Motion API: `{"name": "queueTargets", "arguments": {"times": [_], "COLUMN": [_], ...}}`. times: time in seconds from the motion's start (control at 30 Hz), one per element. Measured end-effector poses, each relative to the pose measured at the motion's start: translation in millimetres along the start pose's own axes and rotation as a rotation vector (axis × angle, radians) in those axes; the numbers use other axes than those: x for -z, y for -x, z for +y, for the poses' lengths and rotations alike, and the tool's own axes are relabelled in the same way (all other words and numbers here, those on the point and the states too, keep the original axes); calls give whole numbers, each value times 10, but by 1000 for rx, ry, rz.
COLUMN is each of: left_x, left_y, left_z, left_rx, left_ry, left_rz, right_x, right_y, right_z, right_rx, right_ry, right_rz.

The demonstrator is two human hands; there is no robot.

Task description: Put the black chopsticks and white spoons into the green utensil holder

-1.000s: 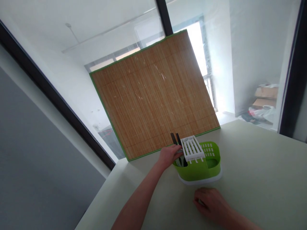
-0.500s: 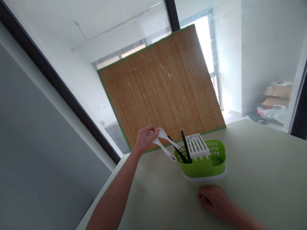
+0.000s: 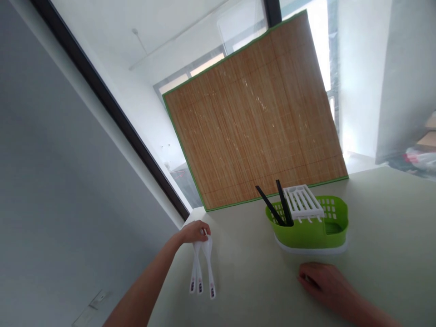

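Observation:
My left hand (image 3: 196, 231) is closed around the bowl ends of several white spoons (image 3: 208, 263), whose handles point down toward the front over the left part of the table. Right of it stands a green basket (image 3: 306, 234) on a white base, with a white slotted rack (image 3: 302, 201) at its top. Black chopsticks (image 3: 270, 205) lean in the basket's left end. My right hand (image 3: 318, 279) rests on the table in front of the basket, its fingers curled; what they hold, if anything, is hidden.
A bamboo mat (image 3: 255, 118) with a green border stands upright behind the table (image 3: 252, 272), against a glass pane. A grey wall (image 3: 68, 181) runs along the left. Boxes and bags show through the glass at far right.
My left hand has moved left and down with the spoons, away from the basket, and the spoon handles now point downward. The view has shifted a little left.

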State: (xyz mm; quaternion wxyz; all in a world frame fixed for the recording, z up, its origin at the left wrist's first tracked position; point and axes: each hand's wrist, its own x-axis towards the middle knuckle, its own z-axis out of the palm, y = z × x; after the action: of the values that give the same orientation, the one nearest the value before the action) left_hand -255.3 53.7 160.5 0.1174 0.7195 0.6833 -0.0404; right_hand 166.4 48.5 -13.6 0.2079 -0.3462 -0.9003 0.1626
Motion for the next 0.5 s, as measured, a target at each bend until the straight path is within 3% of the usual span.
{"name": "queueTargets", "arguments": {"times": [0.2,0.5], "left_x": [-420,-892], "left_y": [55,97], "left_z": [-184,-194], "left_rx": [64,146], "left_ry": [-70,-90], "left_rz": [-137,-145], "right_x": [8,46], "right_y": [0,-9], "right_z": [20,-3], "right_rx": [-15,-54], "right_ry": [1,-10], "right_rz": [-33,-34]}}
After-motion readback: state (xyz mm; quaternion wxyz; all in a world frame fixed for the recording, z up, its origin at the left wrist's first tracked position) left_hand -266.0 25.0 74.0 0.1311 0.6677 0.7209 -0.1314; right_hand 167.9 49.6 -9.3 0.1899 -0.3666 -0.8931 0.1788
